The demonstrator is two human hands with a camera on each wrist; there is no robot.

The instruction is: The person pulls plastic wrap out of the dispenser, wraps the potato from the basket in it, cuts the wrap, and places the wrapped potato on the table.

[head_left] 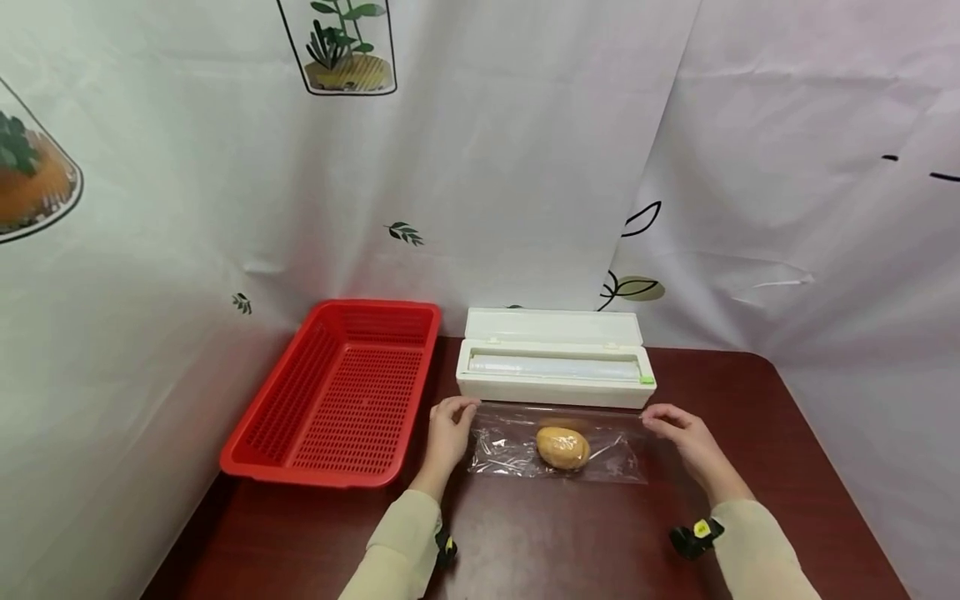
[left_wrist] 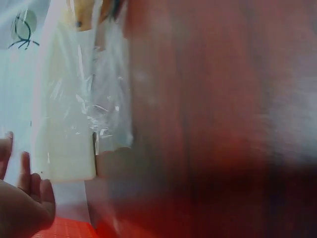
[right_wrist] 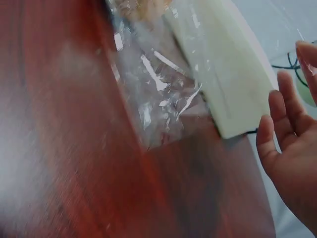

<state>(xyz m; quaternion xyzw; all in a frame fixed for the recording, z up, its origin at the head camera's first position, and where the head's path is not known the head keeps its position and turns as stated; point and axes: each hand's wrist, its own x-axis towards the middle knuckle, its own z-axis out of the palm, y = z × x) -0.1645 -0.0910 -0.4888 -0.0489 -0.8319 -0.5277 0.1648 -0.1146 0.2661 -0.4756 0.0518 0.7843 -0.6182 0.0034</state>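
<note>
A sheet of clear plastic wrap [head_left: 502,454] stretches between the two hands. An oval, yellow-brown thing, like a potato [head_left: 562,448], shows at its middle, with shine from the film over it. At the film's far left corner, my left hand [head_left: 450,433] pinches the edge between thumb and fingers. My right hand [head_left: 688,440] pinches the far right corner the same way. Just beyond the film stands a white wrap dispenser box [head_left: 555,394], its lid [head_left: 555,327] raised and a roll of wrap [head_left: 555,367] inside. Each wrist view shows the film [left_wrist: 106,99] hanging beside the box [right_wrist: 233,74].
A red perforated plastic basket [head_left: 408,392] stands left of the left hand on the dark red-brown table [head_left: 540,542]. Behind the table hangs a white printed cloth [head_left: 525,167], close to the dispenser's raised lid. Black wrist cameras [head_left: 693,540] sit at the sleeves.
</note>
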